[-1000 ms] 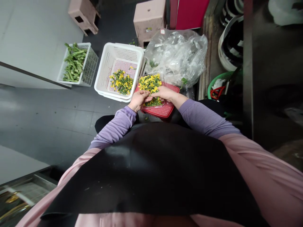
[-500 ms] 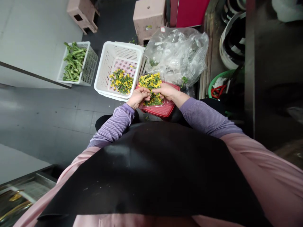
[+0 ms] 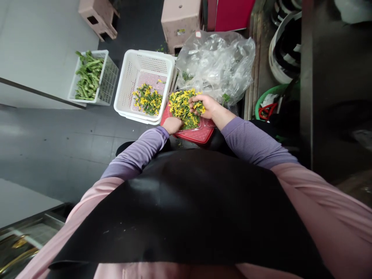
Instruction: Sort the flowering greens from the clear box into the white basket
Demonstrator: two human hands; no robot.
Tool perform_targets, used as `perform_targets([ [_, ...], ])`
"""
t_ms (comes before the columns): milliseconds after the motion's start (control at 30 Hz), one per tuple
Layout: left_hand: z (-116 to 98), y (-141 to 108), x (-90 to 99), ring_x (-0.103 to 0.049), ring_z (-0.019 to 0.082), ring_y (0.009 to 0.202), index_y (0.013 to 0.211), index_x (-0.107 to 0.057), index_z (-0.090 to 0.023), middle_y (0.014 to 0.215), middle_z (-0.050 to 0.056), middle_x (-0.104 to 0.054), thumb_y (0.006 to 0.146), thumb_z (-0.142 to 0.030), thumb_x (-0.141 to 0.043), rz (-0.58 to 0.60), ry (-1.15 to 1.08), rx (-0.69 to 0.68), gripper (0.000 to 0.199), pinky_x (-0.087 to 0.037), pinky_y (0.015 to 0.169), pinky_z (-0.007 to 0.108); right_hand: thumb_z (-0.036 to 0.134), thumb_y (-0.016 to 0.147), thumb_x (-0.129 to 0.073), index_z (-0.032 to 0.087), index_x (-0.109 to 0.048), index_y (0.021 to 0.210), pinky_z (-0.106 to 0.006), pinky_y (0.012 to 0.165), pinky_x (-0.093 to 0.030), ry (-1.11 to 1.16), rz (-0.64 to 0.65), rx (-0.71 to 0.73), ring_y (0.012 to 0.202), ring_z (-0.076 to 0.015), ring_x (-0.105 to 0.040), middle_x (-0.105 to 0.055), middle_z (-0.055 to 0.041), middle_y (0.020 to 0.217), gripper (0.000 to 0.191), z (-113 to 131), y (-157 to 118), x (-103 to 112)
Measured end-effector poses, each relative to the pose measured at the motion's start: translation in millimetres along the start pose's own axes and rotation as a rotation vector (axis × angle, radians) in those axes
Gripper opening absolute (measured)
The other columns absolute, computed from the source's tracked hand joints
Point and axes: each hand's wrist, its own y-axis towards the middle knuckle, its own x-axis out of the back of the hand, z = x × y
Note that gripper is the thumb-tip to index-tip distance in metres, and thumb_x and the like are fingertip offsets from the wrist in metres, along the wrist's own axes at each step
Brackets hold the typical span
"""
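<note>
A clear plastic tray heaped with small green pieces tipped with yellow flowers (image 3: 181, 104) rests on a red textured surface (image 3: 200, 135). My right hand (image 3: 207, 106) is raised at the tray's right side, its fingers curled around a bunch of the yellow-flowered greens (image 3: 198, 108). At the tray's near left edge is my left hand (image 3: 172, 125), knuckles up and palm down; its fingers are hidden beneath it and against the pile. A white basket (image 3: 122, 93) stands just left of the tray and holds more of the same yellow-flowered greens (image 3: 148, 100).
Further left stands a smaller white basket (image 3: 112, 83) of thick green stalks (image 3: 88, 75). A crumpled clear plastic bag (image 3: 217, 64) lies beyond the tray. Pink stools (image 3: 180, 19) are at the back. On the right are a green tub (image 3: 266, 95) and a white bucket (image 3: 273, 58).
My hands, close together over the tray before, have moved apart. My right hand has turned and now holds a bunch of flowered greens; the left has turned palm down at the near left edge.
</note>
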Motion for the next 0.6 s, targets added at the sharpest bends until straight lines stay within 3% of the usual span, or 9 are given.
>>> perform_targets([
  [67, 1.7, 7.5, 1.9, -0.070, 0.024, 0.088, 0.094, -0.080, -0.015, 0.097, 0.014, -0.075, 0.081, -0.013, -0.062, -0.017, -0.019, -0.031, 0.023, -0.047, 0.071, 0.029, 0.015, 0.077, -0.061, 0.017, -0.054, 0.087, -0.022, 0.051, -0.037, -0.013, -0.022, -0.008, 0.068, -0.0148, -0.054, -0.055, -0.0038, 0.073, 0.012, -1.6, 1.1, 1.3],
  [133, 6.7, 13.4, 7.4, -0.066, 0.018, 0.074, 0.082, -0.077, -0.015, 0.079, 0.008, -0.072, 0.075, -0.014, -0.068, -0.105, -0.212, 0.013, 0.011, -0.044, 0.066, 0.026, 0.011, 0.078, -0.060, 0.016, -0.055, 0.084, -0.022, 0.050, -0.036, -0.051, -0.063, -0.016, 0.066, -0.0138, -0.054, -0.054, -0.0033, 0.071, 0.009, -2.9, 1.8, 2.1],
  [200, 12.3, 13.9, 16.7, -0.058, 0.012, 0.060, 0.073, -0.070, -0.014, 0.063, 0.002, -0.065, 0.074, -0.018, -0.071, -0.221, -0.566, 0.089, 0.004, -0.041, 0.059, 0.023, 0.009, 0.082, -0.060, 0.015, -0.056, 0.082, -0.021, 0.048, -0.032, -0.130, -0.103, -0.024, 0.060, -0.0116, -0.050, -0.052, -0.0020, 0.068, 0.008, -4.7, 1.6, 1.1],
  [233, 14.0, 11.9, 22.4, -0.053, 0.009, 0.053, 0.070, -0.066, -0.014, 0.059, 0.000, -0.061, 0.076, -0.020, -0.072, -0.261, -0.769, 0.129, 0.010, -0.039, 0.055, 0.022, 0.009, 0.084, -0.062, 0.015, -0.056, 0.081, -0.021, 0.047, -0.031, -0.182, -0.112, -0.024, 0.058, -0.0107, -0.048, -0.051, -0.0011, 0.066, 0.009, -6.2, 1.0, -0.3],
  [367, 6.5, -2.8, 42.4, -0.038, 0.004, 0.040, 0.064, -0.054, -0.016, 0.052, -0.003, -0.053, 0.080, -0.027, -0.077, -0.248, -1.410, 0.240, 0.030, -0.029, 0.042, 0.020, 0.011, 0.083, -0.073, 0.016, -0.058, 0.081, -0.021, 0.044, -0.028, -0.347, 0.000, 0.026, 0.053, -0.0089, -0.043, -0.054, 0.0013, 0.064, 0.016, -16.4, -2.7, -9.5],
  [500, -12.3, -11.3, 44.0, -0.034, 0.002, 0.036, 0.064, -0.048, -0.017, 0.047, -0.008, -0.044, 0.083, -0.029, -0.078, -0.275, -1.625, 0.277, 0.037, -0.024, 0.038, 0.017, 0.011, 0.081, -0.076, 0.017, -0.058, 0.080, -0.020, 0.043, -0.027, -0.383, 0.058, 0.071, 0.048, -0.0071, -0.040, -0.052, 0.0039, 0.058, 0.019, -23.5, -3.9, -13.5],
  [600, -18.8, -16.2, 37.3, -0.037, 0.002, 0.035, 0.069, -0.054, -0.016, 0.050, -0.006, -0.050, 0.089, -0.032, -0.072, -0.317, -1.621, 0.272, 0.032, -0.026, 0.037, 0.017, 0.011, 0.083, -0.073, 0.016, -0.058, 0.080, -0.021, 0.042, -0.027, -0.390, 0.028, 0.084, 0.049, -0.0069, -0.040, -0.056, 0.0025, 0.061, 0.016, -22.5, -2.3, -8.7],
])
